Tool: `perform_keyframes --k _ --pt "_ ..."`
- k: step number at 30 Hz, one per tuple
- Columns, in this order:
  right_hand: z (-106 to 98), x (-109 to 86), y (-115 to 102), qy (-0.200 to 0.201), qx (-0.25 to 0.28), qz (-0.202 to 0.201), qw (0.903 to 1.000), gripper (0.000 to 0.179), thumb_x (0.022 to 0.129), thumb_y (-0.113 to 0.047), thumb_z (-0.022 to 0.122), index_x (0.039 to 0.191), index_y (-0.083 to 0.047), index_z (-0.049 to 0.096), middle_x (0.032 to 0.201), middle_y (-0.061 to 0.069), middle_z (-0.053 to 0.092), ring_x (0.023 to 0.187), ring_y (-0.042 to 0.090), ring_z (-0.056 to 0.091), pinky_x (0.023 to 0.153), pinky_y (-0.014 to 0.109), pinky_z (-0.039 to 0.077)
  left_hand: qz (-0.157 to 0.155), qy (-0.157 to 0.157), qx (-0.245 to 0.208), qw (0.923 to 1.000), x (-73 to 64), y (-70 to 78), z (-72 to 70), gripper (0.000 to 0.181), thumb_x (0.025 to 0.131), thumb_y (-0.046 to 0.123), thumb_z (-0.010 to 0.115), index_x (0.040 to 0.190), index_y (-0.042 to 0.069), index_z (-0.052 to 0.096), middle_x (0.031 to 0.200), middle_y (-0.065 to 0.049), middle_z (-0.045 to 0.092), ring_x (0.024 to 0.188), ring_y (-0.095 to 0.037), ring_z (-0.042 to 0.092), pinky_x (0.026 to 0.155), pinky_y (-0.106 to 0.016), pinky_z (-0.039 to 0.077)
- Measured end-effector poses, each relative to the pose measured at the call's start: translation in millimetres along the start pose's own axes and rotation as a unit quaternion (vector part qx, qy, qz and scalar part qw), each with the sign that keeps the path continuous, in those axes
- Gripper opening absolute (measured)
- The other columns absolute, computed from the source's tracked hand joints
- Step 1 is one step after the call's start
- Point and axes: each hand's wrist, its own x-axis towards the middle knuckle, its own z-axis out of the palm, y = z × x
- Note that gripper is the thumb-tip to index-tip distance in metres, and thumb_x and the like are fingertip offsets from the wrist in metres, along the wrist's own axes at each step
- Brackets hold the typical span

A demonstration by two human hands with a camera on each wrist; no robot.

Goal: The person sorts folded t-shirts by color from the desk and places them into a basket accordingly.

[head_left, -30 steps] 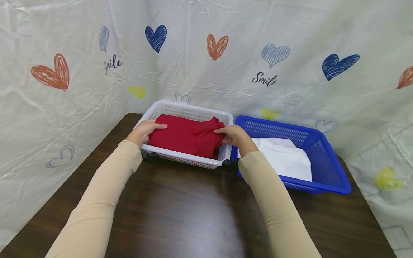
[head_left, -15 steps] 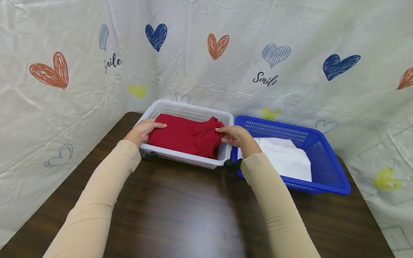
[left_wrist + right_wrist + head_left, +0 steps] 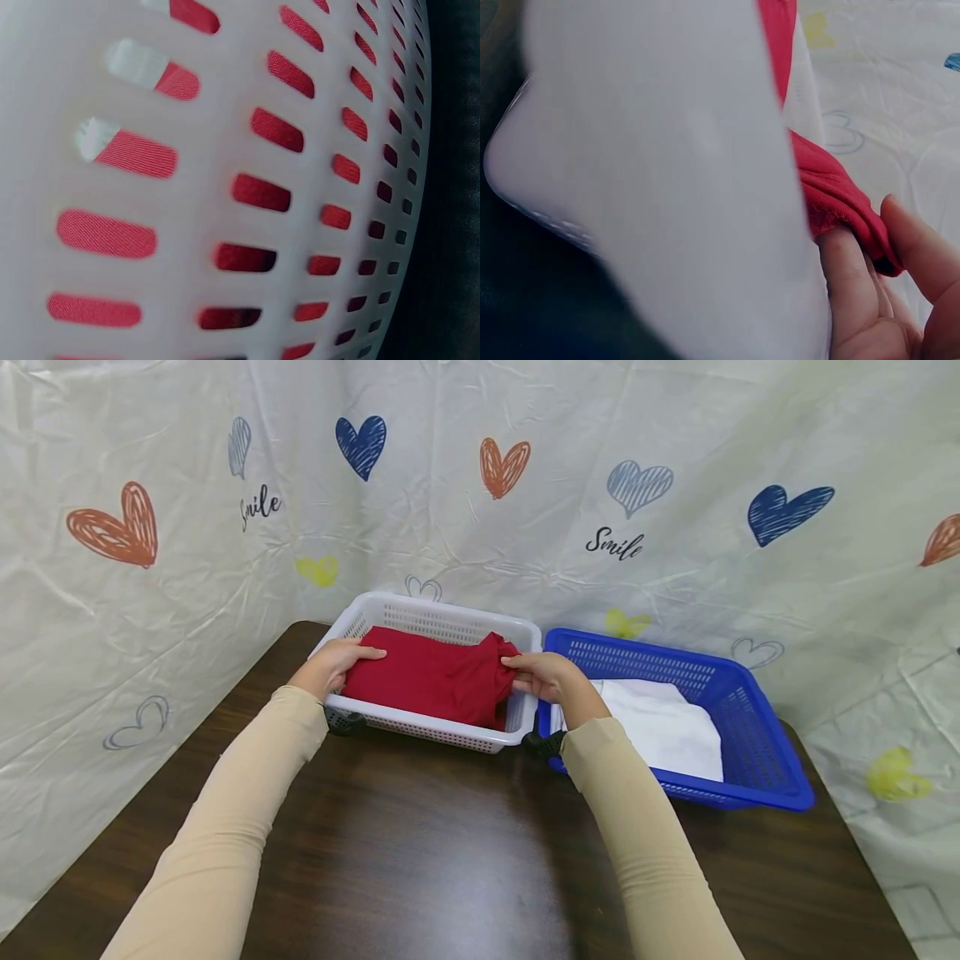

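A folded red cloth garment (image 3: 427,677) lies in the white plastic basket (image 3: 420,727), its right end bunched up. At its left end my left hand (image 3: 330,665) grips the edge, thumb on top and fingers hidden beneath. My right hand (image 3: 546,675) pinches the bunched right end between thumb and fingers; the right wrist view shows the thumb on one side of the red fabric (image 3: 832,187) and fingertips under it. In the left wrist view, the slotted basket wall (image 3: 187,195) fills the picture with red fabric behind it, and my left hand is out of sight.
A blue plastic basket (image 3: 757,727) stands right of the white one, with a folded white cloth (image 3: 660,727) inside. Both sit on a dark brown table (image 3: 420,843), against a white curtain (image 3: 555,510) printed with hearts.
My right hand and forearm have shifted very slightly to the right, and the garment's bunched right end has moved a little. The left hand has hardly moved.
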Motion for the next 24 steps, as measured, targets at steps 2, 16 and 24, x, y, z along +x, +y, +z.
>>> perform_keyframes --k 2,16,24 --pt "-1 0.8 1 -0.001 0.0 -0.004 1.0 0.02 0.098 -0.01 0.061 0.082 -0.013 0.072 0.074 -0.004 0.072 0.066 0.007 0.07 0.063 0.019 0.059 -0.002 0.003 0.002 1.0 -0.8 0.2 0.4 0.057 0.093 0.028 0.068 0.143 0.012 0.045 0.105 0.0 0.061 0.081 -0.014 0.067 0.071 -0.029 0.06" --pt "-9 -0.5 6 -0.018 0.0 -0.016 0.9997 0.06 0.101 -0.005 0.052 0.155 -0.001 0.027 0.128 0.005 0.058 0.079 0.003 0.068 0.087 0.022 0.057 0.006 0.007 0.017 0.9998 -2.2 0.3 2.1 0.058 0.096 0.026 0.063 0.148 0.012 0.042 0.123 -0.004 0.054 0.09 -0.014 0.064 0.073 -0.027 0.06" --pt "-21 -12.7 9 -0.047 0.046 -0.022 0.9976 0.05 0.102 0.0 0.047 0.151 0.004 0.034 0.097 0.0 0.071 0.085 0.007 0.072 0.086 0.023 0.058 0.007 0.007 0.036 0.9993 -3.4 0.5 0.8 0.061 0.095 0.027 0.065 0.15 0.013 0.041 0.133 -0.007 0.051 0.102 -0.018 0.061 0.081 -0.027 0.058"
